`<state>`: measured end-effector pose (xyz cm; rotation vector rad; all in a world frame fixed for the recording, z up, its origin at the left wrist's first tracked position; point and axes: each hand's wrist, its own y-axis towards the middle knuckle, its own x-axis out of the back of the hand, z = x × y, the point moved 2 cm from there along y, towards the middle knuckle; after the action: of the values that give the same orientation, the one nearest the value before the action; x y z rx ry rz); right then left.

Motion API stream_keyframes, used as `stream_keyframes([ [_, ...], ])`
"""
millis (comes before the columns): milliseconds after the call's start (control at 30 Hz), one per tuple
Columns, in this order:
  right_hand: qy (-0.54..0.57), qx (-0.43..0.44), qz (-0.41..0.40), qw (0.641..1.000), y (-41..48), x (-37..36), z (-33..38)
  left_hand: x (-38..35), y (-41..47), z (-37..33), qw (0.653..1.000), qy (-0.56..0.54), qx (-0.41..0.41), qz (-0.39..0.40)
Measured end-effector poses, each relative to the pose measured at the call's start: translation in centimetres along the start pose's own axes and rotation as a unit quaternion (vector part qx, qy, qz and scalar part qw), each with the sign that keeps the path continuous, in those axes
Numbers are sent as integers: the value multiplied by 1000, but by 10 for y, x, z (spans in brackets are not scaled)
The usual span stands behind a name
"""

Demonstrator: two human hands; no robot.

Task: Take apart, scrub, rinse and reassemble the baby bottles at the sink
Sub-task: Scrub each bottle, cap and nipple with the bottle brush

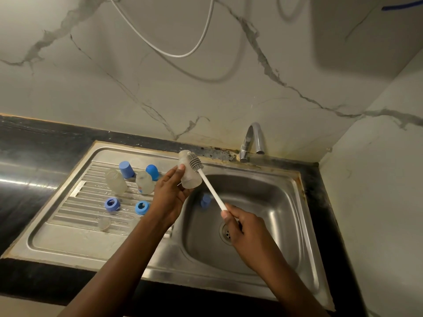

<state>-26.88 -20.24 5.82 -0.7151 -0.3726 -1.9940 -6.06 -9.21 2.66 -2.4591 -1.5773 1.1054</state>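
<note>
Head view, looking down on a steel sink (295, 202) set in a black counter (34, 145). Over the basin's left edge, a clear baby bottle (188, 177), tilted, gripped in the left hand (170, 193) with thumb and fingers curled round its wall. Across the bottle's upper part, the grey ribbed head of a bottle brush (195, 162); inside or outside the wall, hard to tell. Lower right, the right hand (238, 225) closed round the end of the brush's white handle, above the drain (225, 233). Down in the basin, just behind the handle, one blue piece (205, 200). On the ribbed drainboard (75, 225) to the left: two more clear bottles (115, 181) near each other, two blue caps (126, 169) behind them, two blue screw rings (112, 204) in front, and a small clear part (104, 223) nearest the front edge, too faint to name. At the back right corner, a chrome tap (253, 140), mouth turned toward the basin. Behind it all, a veined marble wall (91, 76) with a white hose (183, 54) looping down across it.
</note>
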Motion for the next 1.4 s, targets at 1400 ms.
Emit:
stream_keyframes([
  [1400, 19, -38, 4, 999, 26, -6, 10, -4, -3, 2, 1000, 25, 14, 10],
])
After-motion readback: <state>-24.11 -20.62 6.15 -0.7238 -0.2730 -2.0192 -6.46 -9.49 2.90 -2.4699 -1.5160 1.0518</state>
